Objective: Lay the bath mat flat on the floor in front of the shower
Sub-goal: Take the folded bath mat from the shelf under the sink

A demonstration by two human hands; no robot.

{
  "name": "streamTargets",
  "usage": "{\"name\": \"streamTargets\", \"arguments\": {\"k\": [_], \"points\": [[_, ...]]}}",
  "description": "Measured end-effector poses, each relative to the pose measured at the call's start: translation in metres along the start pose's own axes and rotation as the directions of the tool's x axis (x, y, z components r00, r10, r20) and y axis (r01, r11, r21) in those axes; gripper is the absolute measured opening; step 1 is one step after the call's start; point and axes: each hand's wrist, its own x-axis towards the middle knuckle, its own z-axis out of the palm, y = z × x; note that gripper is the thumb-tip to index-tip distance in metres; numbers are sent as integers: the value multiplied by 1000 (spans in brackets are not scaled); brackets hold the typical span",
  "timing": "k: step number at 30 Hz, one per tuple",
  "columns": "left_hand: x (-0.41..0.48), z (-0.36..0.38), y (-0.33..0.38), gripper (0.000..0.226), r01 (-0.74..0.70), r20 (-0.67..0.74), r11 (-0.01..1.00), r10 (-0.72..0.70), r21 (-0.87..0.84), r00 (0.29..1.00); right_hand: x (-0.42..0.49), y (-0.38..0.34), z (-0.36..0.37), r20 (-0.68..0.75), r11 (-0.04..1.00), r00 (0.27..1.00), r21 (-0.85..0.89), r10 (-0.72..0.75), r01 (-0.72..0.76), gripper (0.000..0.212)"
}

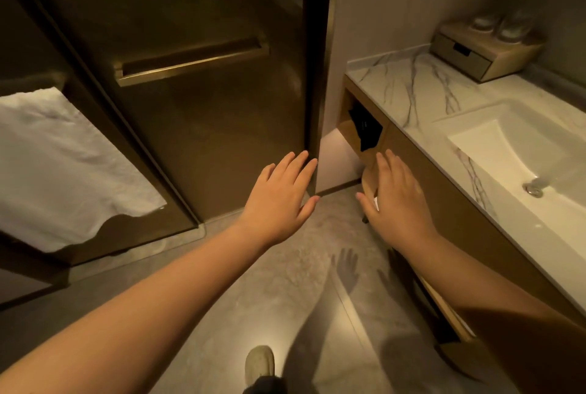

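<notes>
A white towelling bath mat point(63, 168) hangs over a rail at the left, in front of the tinted glass panel. My left hand point(280, 200) is stretched out, fingers apart, holding nothing, over the floor near the corner of the glass shower door point(206, 127). My right hand point(396, 200) is also spread and empty, just in front of the vanity's lower shelf. Both hands are well to the right of the mat and apart from it.
The grey tiled floor point(285, 292) runs before the shower. A long brass handle point(193, 60) is on the door. At the right stands a marble vanity point(412, 89) with a white sink point(520, 159) and a small drawer box point(478, 54). My shoe point(259, 362) is at the bottom.
</notes>
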Motion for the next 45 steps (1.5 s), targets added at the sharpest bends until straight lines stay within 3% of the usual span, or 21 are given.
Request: {"name": "streamTargets", "arguments": {"k": [13, 20, 26, 34, 45], "points": [[126, 86, -95, 64, -199, 95, 979, 203, -45, 975, 124, 5, 98, 34, 989, 991, -80, 127, -124, 83], [179, 168, -113, 68, -246, 131, 934, 287, -257, 949, 157, 40, 175, 80, 956, 952, -31, 295, -293, 84], [210, 266, -100, 66, -350, 191, 918, 383, -186, 904, 157, 98, 245, 137, 922, 912, -51, 387, -384, 88], [238, 433, -64, 68, -371, 229, 924, 382, -93, 895, 142, 185, 371, 246, 898, 865, -93, 439, -429, 83], [278, 638, -13, 72, -398, 225, 895, 438, -201, 871, 112, 298, 524, 187, 845, 828, -208, 529, -493, 87]]}}
